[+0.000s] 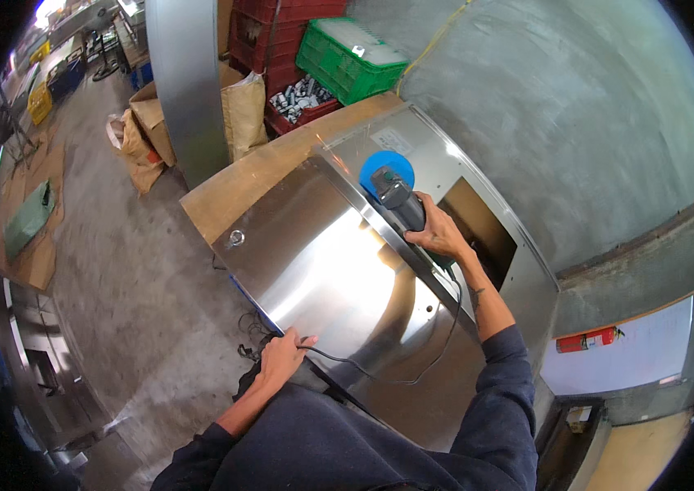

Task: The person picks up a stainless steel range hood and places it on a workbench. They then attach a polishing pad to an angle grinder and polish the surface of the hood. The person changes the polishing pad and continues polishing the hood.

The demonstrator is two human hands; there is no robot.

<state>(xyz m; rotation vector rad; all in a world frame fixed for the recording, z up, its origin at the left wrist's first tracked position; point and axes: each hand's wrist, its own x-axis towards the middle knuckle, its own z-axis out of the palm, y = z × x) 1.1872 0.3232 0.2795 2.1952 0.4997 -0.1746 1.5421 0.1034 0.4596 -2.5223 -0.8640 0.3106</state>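
Note:
My right hand (438, 233) is closed around the dark body of an angle grinder (398, 198). A round blue disc (397, 164) is fitted at the grinder's head, over a raised seam of the shiny sheet-metal cabinet (306, 245). Orange sparks fly off toward the far left of that seam. From the grinder a black power cord (412, 381) loops across the metal to my left hand (281, 358), whose fingers are closed on it by the cabinet's near-left edge. A rectangular cutout (478, 225) opens in the metal to the right of my right hand.
A brown board (224, 192) lies under the cabinet's far side. Beyond it stand a grey metal column (187, 90), paper sacks (244, 114), a green crate (347, 61) and red crates (261, 37). A grey wall rises at right, near a fire extinguisher (588, 340).

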